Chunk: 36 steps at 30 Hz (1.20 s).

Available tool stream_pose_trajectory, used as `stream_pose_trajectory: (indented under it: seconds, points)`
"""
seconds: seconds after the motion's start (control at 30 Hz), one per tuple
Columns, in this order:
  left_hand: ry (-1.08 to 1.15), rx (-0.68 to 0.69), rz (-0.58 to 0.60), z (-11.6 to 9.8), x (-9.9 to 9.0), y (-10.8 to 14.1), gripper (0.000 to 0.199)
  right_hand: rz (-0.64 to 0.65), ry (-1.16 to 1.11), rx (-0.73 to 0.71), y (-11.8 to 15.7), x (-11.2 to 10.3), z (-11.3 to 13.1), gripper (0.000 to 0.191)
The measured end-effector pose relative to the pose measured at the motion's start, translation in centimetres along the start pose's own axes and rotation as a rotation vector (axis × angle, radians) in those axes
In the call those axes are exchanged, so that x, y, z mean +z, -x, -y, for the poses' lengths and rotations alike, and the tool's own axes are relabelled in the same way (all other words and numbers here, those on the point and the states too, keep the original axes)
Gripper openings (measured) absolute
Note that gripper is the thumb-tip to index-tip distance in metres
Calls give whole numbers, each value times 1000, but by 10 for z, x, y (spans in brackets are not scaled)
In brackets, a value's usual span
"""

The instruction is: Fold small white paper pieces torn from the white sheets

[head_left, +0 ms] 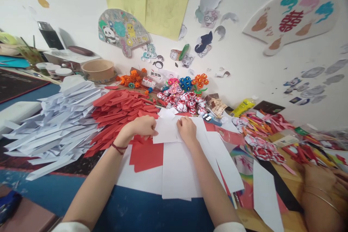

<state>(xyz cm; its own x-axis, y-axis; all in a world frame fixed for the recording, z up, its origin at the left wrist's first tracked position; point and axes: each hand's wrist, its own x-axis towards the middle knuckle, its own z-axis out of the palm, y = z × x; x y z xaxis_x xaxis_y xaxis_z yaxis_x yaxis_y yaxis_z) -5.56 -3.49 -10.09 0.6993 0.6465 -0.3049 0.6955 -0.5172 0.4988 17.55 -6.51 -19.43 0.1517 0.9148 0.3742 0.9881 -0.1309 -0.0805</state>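
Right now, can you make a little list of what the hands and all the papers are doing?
left hand: pressing on the white sheet's left edge
right hand: pressing on the white sheet's right side
white sheet: flat, between both hands
red paper: under the white sheets
red folded strips: heaped to the left
white folded strips: bigger heap, further left
paper flowers: by the wall
another person's hand: far right

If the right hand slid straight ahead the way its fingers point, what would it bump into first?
Probably the red-and-white paper balls, just beyond the white sheet that the right hand presses on, though depth is hard to judge.
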Motion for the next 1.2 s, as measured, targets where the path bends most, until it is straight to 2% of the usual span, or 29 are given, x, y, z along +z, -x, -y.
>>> stream_pose_trajectory:
  seconds: [0.43, 0.77, 1.03, 1.1, 1.2]
  points:
    - [82, -2, 38, -4, -3, 4, 30, 14, -30, 21, 0, -4, 1, 23]
    - [122, 30, 26, 16, -5, 3, 35, 5, -137, 42, -1, -4, 1, 21]
    - [136, 124, -135, 17, -4, 0, 36, -16, -391, 76, -1, -10, 3, 25]
    - [134, 113, -203, 15, -5, 0, 36, -12, -500, 75, -2, -13, 6, 32]
    - [110, 83, -304, 14, -5, -1, 37, 0, -696, 67, -3, -18, 13, 53]
